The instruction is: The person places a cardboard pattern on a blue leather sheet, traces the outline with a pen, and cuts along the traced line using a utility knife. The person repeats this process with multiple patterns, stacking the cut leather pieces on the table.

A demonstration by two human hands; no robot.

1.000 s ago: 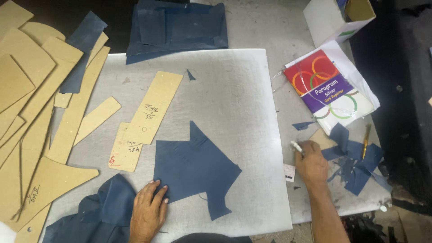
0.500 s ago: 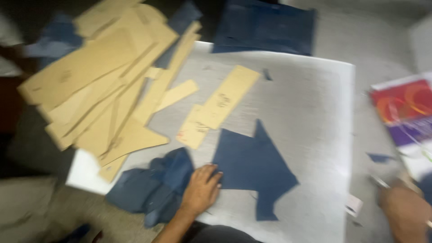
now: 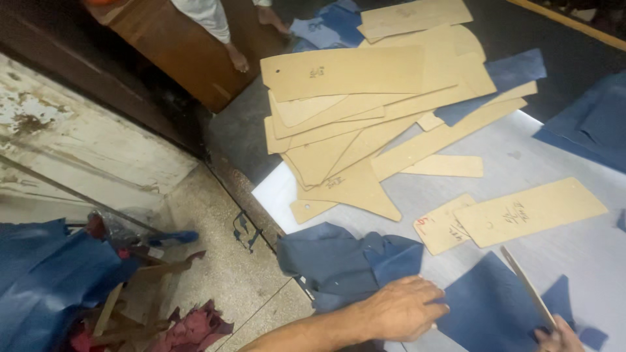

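Note:
My left hand (image 3: 404, 309) lies flat, fingers on the near edge of a flat dark blue leather piece (image 3: 495, 303) on the pale cutting sheet (image 3: 561, 160). A crumpled heap of blue leather (image 3: 339, 261) sits just left of that hand. At the bottom right corner my right hand (image 3: 559, 337) is only partly in view. It grips the lower end of a thin tan cardboard strip (image 3: 527, 285), which rises at a slant over the blue piece. Two small tan templates (image 3: 445, 225) (image 3: 538, 212) lie beyond it.
A big overlapping pile of tan cardboard patterns (image 3: 365, 111) covers the sheet's far left. More blue leather (image 3: 590, 124) lies at the right. Off the table's left edge are the floor, a blue leather heap (image 3: 45, 280), red scraps (image 3: 195, 329), a wooden cabinet (image 3: 176, 52) and another person's foot (image 3: 238, 60).
The view has swung left, showing the floor. My right hand has come in from the right side and now holds the tan strip. My left hand stays by the blue leather.

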